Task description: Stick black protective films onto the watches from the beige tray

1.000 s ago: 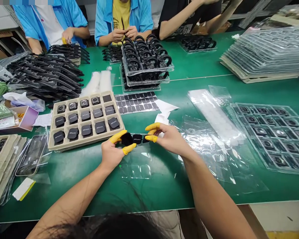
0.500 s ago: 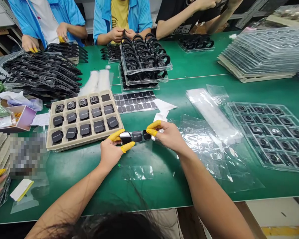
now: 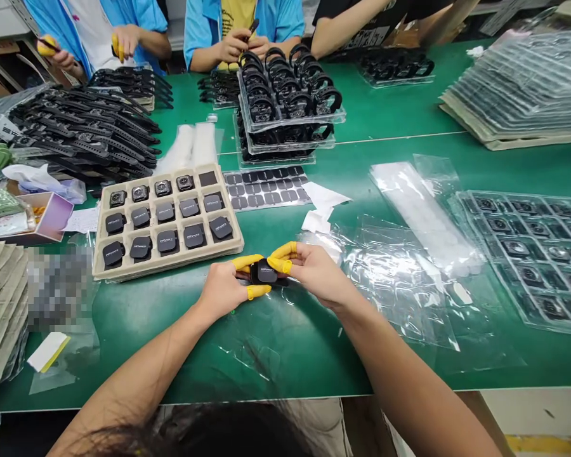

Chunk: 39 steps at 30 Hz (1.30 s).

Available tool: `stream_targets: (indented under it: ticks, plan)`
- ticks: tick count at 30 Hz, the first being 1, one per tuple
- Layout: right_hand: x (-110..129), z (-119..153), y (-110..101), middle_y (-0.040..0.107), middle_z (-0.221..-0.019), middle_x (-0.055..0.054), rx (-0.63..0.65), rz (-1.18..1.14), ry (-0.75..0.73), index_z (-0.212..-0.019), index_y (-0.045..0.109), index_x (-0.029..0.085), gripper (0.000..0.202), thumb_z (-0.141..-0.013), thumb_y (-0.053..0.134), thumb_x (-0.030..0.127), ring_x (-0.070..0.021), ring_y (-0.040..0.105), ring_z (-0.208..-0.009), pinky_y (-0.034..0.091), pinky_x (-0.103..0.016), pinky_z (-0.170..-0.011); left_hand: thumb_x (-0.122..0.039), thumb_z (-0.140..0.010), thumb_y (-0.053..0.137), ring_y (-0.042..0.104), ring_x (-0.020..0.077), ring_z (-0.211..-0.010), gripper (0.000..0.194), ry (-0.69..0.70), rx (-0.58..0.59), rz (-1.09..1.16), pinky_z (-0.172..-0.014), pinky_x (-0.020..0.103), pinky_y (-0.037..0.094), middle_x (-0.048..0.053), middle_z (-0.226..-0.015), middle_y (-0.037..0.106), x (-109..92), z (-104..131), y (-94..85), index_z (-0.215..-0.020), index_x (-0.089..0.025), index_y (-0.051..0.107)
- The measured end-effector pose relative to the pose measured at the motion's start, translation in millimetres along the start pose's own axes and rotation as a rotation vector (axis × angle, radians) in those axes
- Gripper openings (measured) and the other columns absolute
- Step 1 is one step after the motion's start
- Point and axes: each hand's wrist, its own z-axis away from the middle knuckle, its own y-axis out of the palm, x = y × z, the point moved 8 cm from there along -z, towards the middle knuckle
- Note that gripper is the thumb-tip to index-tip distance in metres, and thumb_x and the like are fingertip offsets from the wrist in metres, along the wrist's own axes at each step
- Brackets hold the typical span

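Watch (image 3: 265,273) just off near right corner of tray (image 3: 171,261); left hand (image 3: 227,287), tray side, holds it; right hand (image 3: 315,273) narrow opposite, hold unclear.

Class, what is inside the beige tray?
The tray holds four watches and a dark patch in back, ten labelled black squares in front; what lies beneath these squares is covered.

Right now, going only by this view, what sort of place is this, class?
Probably a factory workshop for assembling or packing watches: a beige tray of square watch-like units, stacked clear trays of black strapped watches, and several people at work across the green table.
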Motion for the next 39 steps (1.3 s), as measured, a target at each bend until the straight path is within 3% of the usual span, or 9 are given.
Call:
stream_targets:
  ticks: [9,16,27,39]
  plan:
    - [-19,-3,6,0.072,-0.077,-0.002,0.016,-0.060,0.104,-0.081,0.071,0.021,0.039,-0.057,0.092,0.043,-0.0171,0.069,-0.070,0.058,-0.029,-0.065,-0.023,-0.063,0.086,0.078,0.0237,-0.085,0.058,0.064,-0.001,-0.057,-0.085,0.035,0.064,0.002,-0.097,0.081,1,0,0.5,-0.120,-0.023,0.075]
    - [-17,-4,8,0.074,-0.079,-0.002,0.017,-0.043,0.079,-0.081,0.070,0.020,0.042,-0.056,0.093,0.045,-0.0173,0.069,-0.071,0.058,-0.031,-0.068,-0.022,-0.063,0.085,0.078,0.0248,-0.087,0.058,0.069,0.008,-0.057,-0.086,0.036,0.064,0.003,-0.099,0.081,-2,1,0.8,-0.120,-0.023,0.075]
    - [-22,-5,5,0.073,-0.079,-0.004,-0.002,0.059,0.054,-0.088,0.070,0.019,0.035,-0.066,0.086,0.042,-0.0164,0.067,-0.070,0.056,-0.031,-0.067,-0.020,-0.064,0.083,0.078,0.0217,-0.086,0.056,0.076,0.025,-0.079,-0.083,0.031,0.063,0.000,-0.097,0.081,-7,1,1.3,-0.120,-0.023,0.075]
    - [-11,1,8,0.072,-0.078,-0.005,-0.065,0.187,-0.040,-0.088,0.070,0.019,0.028,-0.070,0.076,0.040,-0.0181,0.066,-0.071,0.055,-0.032,-0.065,-0.022,-0.065,0.084,0.076,0.0184,-0.080,0.052,0.090,-0.005,-0.124,-0.082,0.029,0.063,-0.002,-0.096,0.080,-6,3,0.1,-0.116,-0.026,0.077]
